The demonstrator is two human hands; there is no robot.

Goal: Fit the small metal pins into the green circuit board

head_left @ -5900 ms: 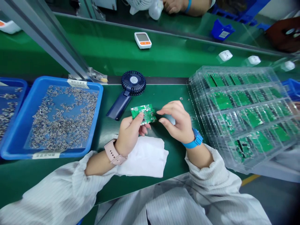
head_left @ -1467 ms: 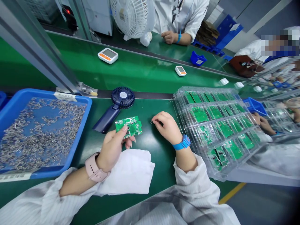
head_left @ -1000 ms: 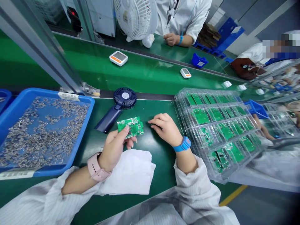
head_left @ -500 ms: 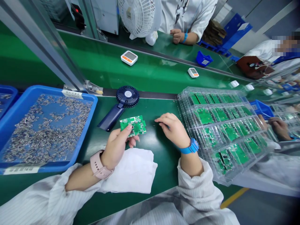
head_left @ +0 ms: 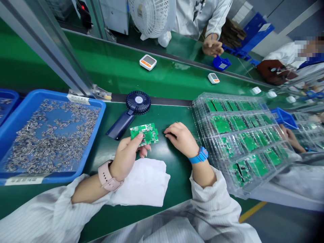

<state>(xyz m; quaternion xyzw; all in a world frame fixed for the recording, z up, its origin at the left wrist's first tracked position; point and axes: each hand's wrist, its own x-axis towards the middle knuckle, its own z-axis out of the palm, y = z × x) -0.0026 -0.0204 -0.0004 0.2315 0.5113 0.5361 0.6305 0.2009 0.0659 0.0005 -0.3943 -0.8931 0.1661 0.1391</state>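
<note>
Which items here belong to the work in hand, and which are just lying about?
Likely in the work:
- green circuit board, in the left hand's grip
- clear trays of boards
- blue tray of metal parts

Likely just lying about:
- navy handheld fan
- folded white cloth

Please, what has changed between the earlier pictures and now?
The white-orange device moved right along the green strip. A co-worker's hand moved right, toward the small blue bin. The gap between the right hand and the circuit board widened. The left hand still holds the board; the handheld fan stayed.
</note>
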